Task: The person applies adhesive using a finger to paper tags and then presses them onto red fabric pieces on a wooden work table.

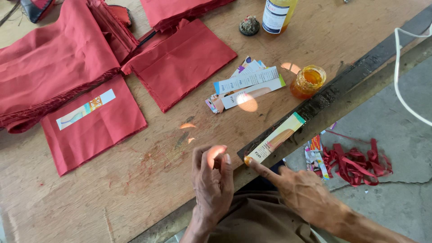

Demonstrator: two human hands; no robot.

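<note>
Nearby, fanned paper label strips [246, 87], small open jar of orange glue [308, 82], red cloth pieces [182, 60] on worn wooden table [135, 180]. Right hand [303, 191] forefinger pressing long printed paper label [275, 137] at table edge; left hand [212, 180] loosely curled, empty. Red ribbon scraps [355, 162] on concrete floor.

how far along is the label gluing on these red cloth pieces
Done: one red cloth piece already carries a paper label. In hand: the right hand fingers a label strip at the table edge; the left hand rests empty. Left: a pile of labels and unlabelled red cloth.
</note>
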